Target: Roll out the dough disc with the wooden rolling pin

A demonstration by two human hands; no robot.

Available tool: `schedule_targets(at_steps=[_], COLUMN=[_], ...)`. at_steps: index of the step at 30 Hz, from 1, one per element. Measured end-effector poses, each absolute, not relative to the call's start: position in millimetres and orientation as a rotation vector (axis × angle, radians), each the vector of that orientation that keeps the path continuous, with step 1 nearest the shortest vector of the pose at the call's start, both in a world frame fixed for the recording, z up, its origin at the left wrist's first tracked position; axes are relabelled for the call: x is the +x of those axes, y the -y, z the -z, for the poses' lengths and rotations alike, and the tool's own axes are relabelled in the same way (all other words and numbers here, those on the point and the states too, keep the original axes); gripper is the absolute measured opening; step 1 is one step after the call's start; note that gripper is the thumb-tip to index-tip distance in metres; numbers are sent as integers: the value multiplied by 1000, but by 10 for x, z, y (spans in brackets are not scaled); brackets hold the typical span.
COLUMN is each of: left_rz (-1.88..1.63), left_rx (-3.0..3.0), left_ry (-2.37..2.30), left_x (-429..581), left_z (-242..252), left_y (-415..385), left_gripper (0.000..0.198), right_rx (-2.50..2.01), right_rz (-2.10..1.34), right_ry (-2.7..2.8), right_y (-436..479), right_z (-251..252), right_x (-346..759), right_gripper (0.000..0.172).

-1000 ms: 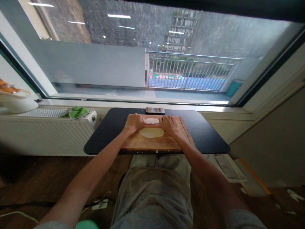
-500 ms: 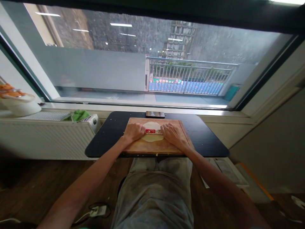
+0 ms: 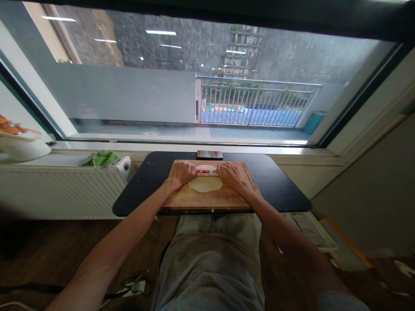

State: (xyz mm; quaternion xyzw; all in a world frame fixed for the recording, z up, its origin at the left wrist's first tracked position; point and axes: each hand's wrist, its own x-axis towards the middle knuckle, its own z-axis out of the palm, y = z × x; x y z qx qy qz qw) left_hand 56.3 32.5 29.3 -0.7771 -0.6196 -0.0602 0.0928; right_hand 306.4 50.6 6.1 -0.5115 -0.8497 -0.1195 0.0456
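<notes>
A flat, pale sheet of dough (image 3: 205, 185) lies on a wooden board (image 3: 194, 201). Across its far part rests a rolling pin (image 3: 207, 172) with a red and white printed middle. My left hand (image 3: 183, 171) is closed over the pin's left end, and my right hand (image 3: 229, 173) is closed over the right end. Both ends of the pin are hidden under the fingers. Most of the dough shows on the near side of the pin, with a small strip beyond it.
The board sits on a black table (image 3: 275, 190) below a large window. Behind the board lies a small flat rectangular object (image 3: 210, 154). Left of the table is a white radiator (image 3: 65, 190) with a green cloth (image 3: 106, 158) on top. A power strip (image 3: 138, 287) lies on the floor.
Both hands have pushed the rolling pin away from me, from the middle of the dough to its far part. More of the near dough shows now.
</notes>
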Motion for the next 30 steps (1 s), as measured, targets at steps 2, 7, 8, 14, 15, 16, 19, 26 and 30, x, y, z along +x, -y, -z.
schedule_targets(at_steps=[2,7,8,14,15,16,19,26,30], left_rz=[180,220,224,249,251,252,227,191,182], left_rx=[-2300,-2218,-2213,-2207,-2222,-2242,-2290,-2278,-2264], left_ry=[1875,1986,1989,2017,2006,1998,2012,2014,1978], left_x=[566,566,566,558,553,546,529,539,549], left_z=[-300,-268,-261,-254,-257,-260,-270,-272,-253], left_y=[-390,-624,-673,-847,-855,-859,-861,-813,-679], left_gripper=[60,61,62,57,55,54,48,49,52], right_rx=[-1575,-1633,-1649,-1697,-1700,-1703,-1703,-1668,-1621], right_rz=[351,325,325,300,296,293,295,357,412], right_ry=[2586,2560,2547,2492,2486,2481,2476,2472,2497], right_y=[-585,-805,-840,-960,-969,-976,-981,-935,-842], right_z=[-76,-133,-149,-219,-217,-212,-186,-136,-54], right_x=[3047,2982,2968,2923,2923,2923,2931,2967,3005], right_gripper=[40,43,44,47,48,47,46,38,37])
